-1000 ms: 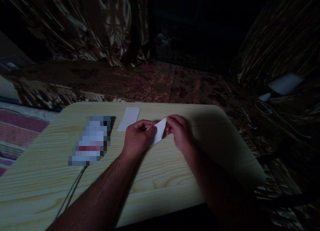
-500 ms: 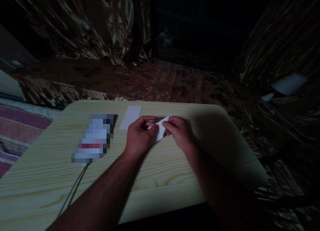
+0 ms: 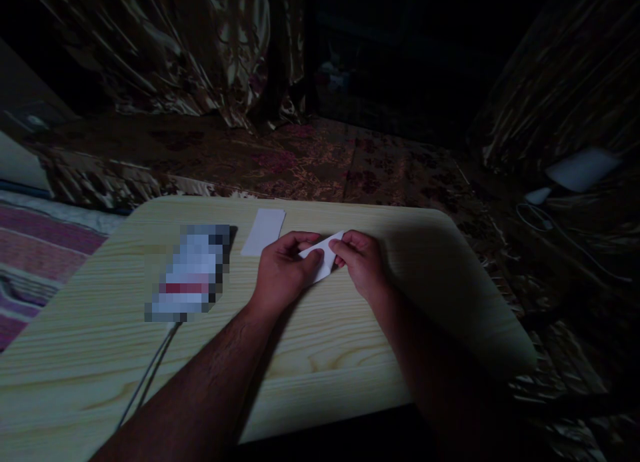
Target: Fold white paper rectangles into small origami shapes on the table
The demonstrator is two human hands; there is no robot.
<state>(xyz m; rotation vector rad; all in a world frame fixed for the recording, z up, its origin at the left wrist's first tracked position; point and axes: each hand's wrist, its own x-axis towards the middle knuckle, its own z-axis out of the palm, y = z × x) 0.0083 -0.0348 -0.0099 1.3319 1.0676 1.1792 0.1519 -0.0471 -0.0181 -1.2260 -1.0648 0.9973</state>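
Note:
A small white piece of paper [image 3: 327,263], folded to a slanted corner, is held between my two hands just above the table. My left hand [image 3: 283,270] grips its left part, thumb on top and fingers curled behind. At the upper right corner, my right hand [image 3: 363,263] pinches the paper between thumb and fingers. Beyond my left hand lies a flat stack of white paper strips [image 3: 263,231] on the table.
A light wood-grain table [image 3: 320,355] spans the view. On its left side lies a pixelated device [image 3: 193,272] with a white cable [image 3: 146,375] running to the front edge. A pale lamp-like object [image 3: 583,170] stands off to the right. Patterned curtains [image 3: 225,49] hang behind.
Both hands stay on the folded paper with nearly the same grip. The view has shifted slightly, and the hands and paper appear a little further right.

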